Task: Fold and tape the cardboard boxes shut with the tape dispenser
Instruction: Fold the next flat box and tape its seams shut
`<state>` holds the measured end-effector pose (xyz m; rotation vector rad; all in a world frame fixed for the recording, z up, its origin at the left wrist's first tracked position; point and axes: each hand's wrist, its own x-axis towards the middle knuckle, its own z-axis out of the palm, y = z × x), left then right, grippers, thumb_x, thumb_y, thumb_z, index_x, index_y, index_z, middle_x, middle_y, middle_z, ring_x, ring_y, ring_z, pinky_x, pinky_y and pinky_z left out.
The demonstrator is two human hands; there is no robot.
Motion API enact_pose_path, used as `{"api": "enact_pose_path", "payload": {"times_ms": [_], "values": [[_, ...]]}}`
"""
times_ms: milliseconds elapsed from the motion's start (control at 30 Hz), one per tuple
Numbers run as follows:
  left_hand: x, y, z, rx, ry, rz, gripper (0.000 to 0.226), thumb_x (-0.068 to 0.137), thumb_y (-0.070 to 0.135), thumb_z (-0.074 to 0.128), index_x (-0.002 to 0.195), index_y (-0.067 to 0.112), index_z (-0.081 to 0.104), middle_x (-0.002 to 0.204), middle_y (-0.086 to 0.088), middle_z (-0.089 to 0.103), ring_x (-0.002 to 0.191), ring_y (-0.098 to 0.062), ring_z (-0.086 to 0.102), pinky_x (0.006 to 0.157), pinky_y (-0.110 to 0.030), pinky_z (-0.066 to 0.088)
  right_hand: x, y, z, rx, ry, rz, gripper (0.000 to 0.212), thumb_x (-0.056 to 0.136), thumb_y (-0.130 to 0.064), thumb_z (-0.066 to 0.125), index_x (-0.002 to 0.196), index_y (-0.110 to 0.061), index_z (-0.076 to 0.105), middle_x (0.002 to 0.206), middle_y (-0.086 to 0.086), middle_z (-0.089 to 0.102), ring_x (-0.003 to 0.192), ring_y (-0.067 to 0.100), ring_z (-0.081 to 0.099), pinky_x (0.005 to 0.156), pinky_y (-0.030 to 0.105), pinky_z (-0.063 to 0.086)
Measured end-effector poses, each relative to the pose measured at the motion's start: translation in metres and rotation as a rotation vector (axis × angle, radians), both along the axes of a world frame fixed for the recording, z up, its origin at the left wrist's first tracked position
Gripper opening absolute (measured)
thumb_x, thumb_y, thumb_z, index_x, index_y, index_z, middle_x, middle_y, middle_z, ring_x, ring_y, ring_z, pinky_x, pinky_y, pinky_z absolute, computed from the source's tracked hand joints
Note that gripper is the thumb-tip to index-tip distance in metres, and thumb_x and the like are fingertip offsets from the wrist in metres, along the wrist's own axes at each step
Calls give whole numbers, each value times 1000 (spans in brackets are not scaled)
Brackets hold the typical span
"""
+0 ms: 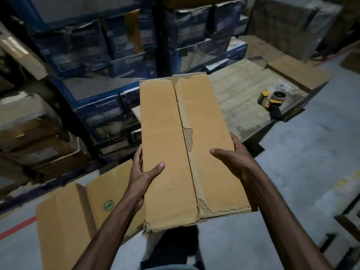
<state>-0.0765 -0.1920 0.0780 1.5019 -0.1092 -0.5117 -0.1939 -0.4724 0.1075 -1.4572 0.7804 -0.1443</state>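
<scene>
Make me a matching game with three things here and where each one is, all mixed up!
Things:
1. torn box
2. tape dispenser
3. green-stamped box

Places:
A. lying on the table at the right
B. down on the floor, lower left
C. held up between the left hand and right hand

Pairs: 1-C, 2-A, 3-B.

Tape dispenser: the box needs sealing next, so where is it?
In the head view the tape dispenser lies upper right on the worn tabletop, near its right edge, beyond the held box.
</scene>
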Motion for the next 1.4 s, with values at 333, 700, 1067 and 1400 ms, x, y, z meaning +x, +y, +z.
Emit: {"api": "enact_pose_path", "payload": {"times_ms": [333,700,1067,1400], "values": [[100,-182,-31,14,78,-118,90,83,19,84,157,43,37,140,25,55,123,3,58,96,-27,55,69,-162,-24,13,84,-154,78,79,-8,88,138,-34,45,113,-7,63,93,2,58,62,10,52],[167,-305,-41,34,114,-16,82,89,28,79,154,45,34,145,19,52,134,-8,54,101,-32,53,165,-291,-50,-120,168,-78,86,76,-55,87,149,-41,45,139,-11,60,128,15,57,104,39,49],[167,-365,-41,12,247,209,91,65,66,88,146,56,48,150,13,56,135,-19,58,113,-56,46,231,-400,-71,-612,222,264,66,96,-82,17,156,-55,18,110,2,72,106,35,65,87,47,52],[134,-425,-33,112,205,512,47,102,29,62,147,40,53,135,13,66,115,-4,68,92,-28,59,271,-482,-70,-767,211,547,55,104,-67,12,157,-57,2,85,4,64,77,32,59,66,38,45]]}}
